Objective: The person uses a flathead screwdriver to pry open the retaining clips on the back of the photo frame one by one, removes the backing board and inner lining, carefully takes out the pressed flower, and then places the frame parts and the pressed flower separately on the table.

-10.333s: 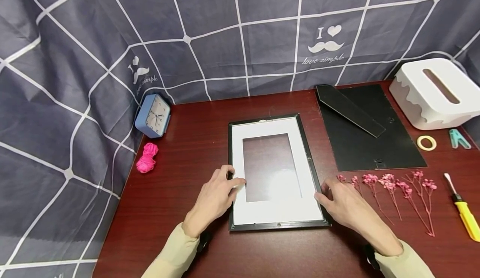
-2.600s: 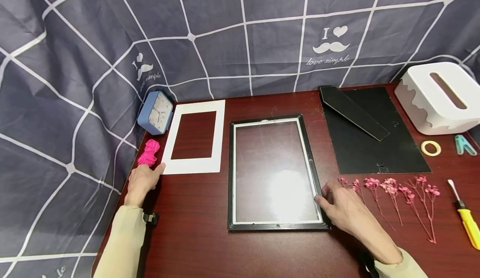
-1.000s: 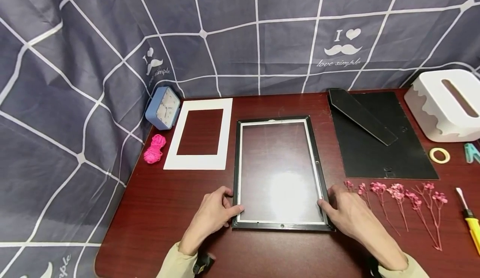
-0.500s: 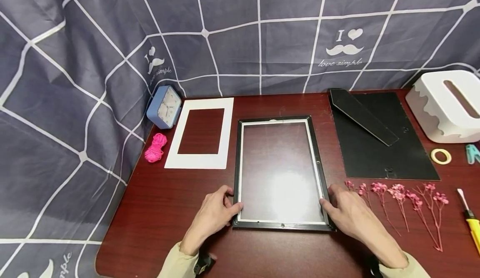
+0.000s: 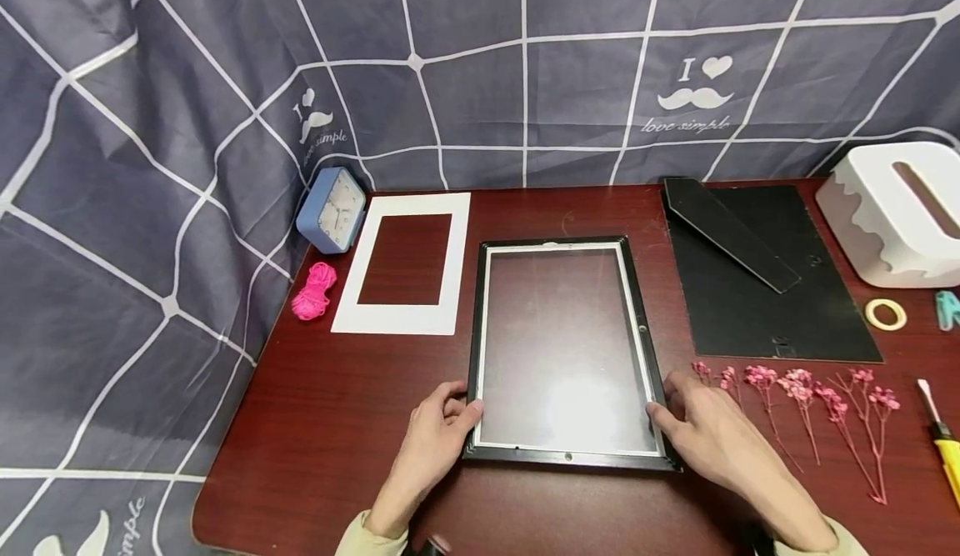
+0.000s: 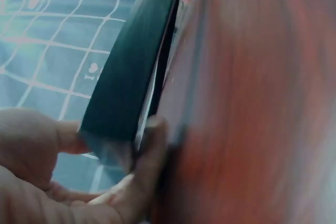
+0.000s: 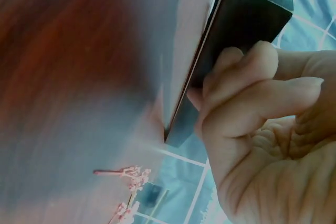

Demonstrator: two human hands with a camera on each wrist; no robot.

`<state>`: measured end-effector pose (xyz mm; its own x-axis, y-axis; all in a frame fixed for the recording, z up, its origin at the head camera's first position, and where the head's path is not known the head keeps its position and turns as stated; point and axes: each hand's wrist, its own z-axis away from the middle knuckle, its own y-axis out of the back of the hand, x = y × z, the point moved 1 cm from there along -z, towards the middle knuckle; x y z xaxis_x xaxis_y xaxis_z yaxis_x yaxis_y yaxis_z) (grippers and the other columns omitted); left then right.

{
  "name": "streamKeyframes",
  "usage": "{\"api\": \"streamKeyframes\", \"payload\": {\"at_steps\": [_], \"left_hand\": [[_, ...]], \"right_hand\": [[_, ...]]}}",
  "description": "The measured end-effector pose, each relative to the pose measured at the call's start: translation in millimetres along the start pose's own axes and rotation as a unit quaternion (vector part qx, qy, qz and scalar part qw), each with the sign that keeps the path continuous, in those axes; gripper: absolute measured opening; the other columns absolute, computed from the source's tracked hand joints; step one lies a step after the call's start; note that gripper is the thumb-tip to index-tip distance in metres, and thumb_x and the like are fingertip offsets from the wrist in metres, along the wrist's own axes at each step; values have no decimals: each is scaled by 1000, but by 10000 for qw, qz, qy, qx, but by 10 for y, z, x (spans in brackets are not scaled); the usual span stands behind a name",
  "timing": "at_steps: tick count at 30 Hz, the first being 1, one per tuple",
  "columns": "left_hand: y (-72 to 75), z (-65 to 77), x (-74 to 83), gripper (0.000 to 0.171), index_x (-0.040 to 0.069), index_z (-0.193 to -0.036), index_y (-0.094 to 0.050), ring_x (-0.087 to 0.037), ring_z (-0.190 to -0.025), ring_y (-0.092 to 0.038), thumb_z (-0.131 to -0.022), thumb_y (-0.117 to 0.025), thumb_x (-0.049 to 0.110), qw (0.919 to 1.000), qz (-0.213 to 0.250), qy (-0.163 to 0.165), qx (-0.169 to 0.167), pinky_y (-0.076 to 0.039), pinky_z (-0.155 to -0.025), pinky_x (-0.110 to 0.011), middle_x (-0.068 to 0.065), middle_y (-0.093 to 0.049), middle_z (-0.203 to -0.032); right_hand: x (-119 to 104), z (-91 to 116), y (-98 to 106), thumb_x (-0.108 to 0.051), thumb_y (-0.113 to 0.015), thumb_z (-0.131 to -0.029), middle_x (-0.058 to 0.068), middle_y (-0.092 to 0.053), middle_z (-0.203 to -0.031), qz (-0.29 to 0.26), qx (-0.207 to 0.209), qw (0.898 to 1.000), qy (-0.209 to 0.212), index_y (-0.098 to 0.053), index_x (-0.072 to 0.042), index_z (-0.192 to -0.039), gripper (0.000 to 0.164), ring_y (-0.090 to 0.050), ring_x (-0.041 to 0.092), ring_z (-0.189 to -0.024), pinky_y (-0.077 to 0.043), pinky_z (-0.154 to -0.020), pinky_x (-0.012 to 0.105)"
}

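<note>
A black picture frame (image 5: 570, 458) with a white inner edge and a clear pane (image 5: 558, 331) lies in front of me, back side up. My left hand (image 5: 431, 431) grips its left side near the lower corner, thumb on top. On the opposite side my right hand (image 5: 708, 427) holds the frame, thumb over the edge and fingers at the outer side. In the left wrist view, fingers (image 6: 142, 182) wrap the frame's corner. The right wrist view shows curled fingers (image 7: 236, 93) against the black side (image 7: 247, 19).
A white mat board (image 5: 393, 320) lies left, near a blue alarm clock (image 5: 330, 210) and pink yarn (image 5: 313, 291). To the right are a black backing board (image 5: 765, 314), tissue box (image 5: 892, 214), tape roll (image 5: 886, 314), teal clip (image 5: 948, 310), dried pink flowers (image 5: 797, 386) and a yellow screwdriver (image 5: 949, 460).
The mat board went from the frame to the table's left side. My left hand came back from there to the frame. Just now the frame's near edge shifted slightly towards me and right.
</note>
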<state>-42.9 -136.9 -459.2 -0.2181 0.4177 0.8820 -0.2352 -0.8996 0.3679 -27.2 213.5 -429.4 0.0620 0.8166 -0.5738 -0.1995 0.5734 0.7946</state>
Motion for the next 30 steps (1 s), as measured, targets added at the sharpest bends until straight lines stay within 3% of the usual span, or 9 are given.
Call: {"api": "streamKeyframes", "payload": {"at_steps": [2,4,6,8,11,18,21,26,30], "left_hand": [[-19,1,31,58,-11,-150,-49,-6,-81,-71,-108,-67,25,9923,1064,514,-382,-57,-74,-17,-6,-80,-93],[-39,-14,7,60,-11,-154,-39,-6,-82,-74,-110,-64,22,9701,2109,976,-700,-62,-76,-17,-3,-81,-94],[-60,-36,-39,59,-10,-155,-32,-8,-84,-79,-112,-60,19,9422,2947,1269,-964,-68,-77,-22,0,-80,-96],[-74,-55,-76,54,-7,-152,-31,-10,-89,-81,-113,-58,18,9214,3441,1370,-1181,-71,-84,-28,0,-79,-99],[-86,-70,-94,43,-3,-144,-34,-13,-94,-82,-115,-56,20,9039,3805,1401,-1360,-71,-89,-35,-2,-76,-103],[-106,-78,-97,23,5,-129,-43,-15,-91,-83,-116,-54,19,8851,4164,1431,-1507,-72,-89,-34,-2,-78,-102],[-115,-72,-87,21,6,-128,-44,-14,-88,-83,-115,-54,19,8787,4291,1460,-1498,-71,-88,-31,-1,-77,-100],[-126,-64,-77,21,7,-128,-43,-12,-86,-82,-116,-53,20,8783,4311,1501,-1422,-71,-86,-28,0,-76,-100],[-140,-64,-69,18,8,-128,-43,-11,-85,-82,-116,-52,19,8796,4282,1526,-1404,-70,-84,-27,0,-75,-100]], "right_hand": [[-10,5,3,-17,-75,-100,-2,-52,-71,22,15,10000,-48,-62,-9,-97,16,-46,14,-65,-33,-54,27],[-14,11,7,-18,-75,-100,-2,-53,-71,57,0,9999,-85,-62,-8,-99,16,-46,15,-65,-33,-54,28],[-10,18,6,-18,-75,-100,-2,-54,-72,83,-21,9999,-104,-63,-7,-102,17,-47,15,-65,-34,-55,28],[-8,29,8,-18,-75,-100,-1,-56,-73,99,-59,9999,-117,-63,-6,-103,17,-48,15,-65,-35,-56,28],[1,41,7,-19,-75,-101,-1,-60,-74,107,-78,9998,-129,-64,-5,-104,18,-51,15,-67,-38,-57,30],[49,106,-3,-26,-76,-102,-5,-64,-73,111,-31,9998,-137,-67,-7,-105,21,-53,10,-68,-41,-59,27],[53,188,-8,-29,-76,-103,-5,-63,-75,19,221,9995,-236,-69,-7,-109,23,-50,6,-67,-41,-60,24],[23,351,-3,-35,-72,-106,-5,-62,-68,-370,488,9951,-780,-71,-14,-99,23,-51,3,-59,-40,-56,23],[-9,430,-13,-40,-66,-110,-2,-62,-59,-832,-117,9895,-1177,-72,-15,-92,31,-56,9,-48,-45,-46,25]]}}
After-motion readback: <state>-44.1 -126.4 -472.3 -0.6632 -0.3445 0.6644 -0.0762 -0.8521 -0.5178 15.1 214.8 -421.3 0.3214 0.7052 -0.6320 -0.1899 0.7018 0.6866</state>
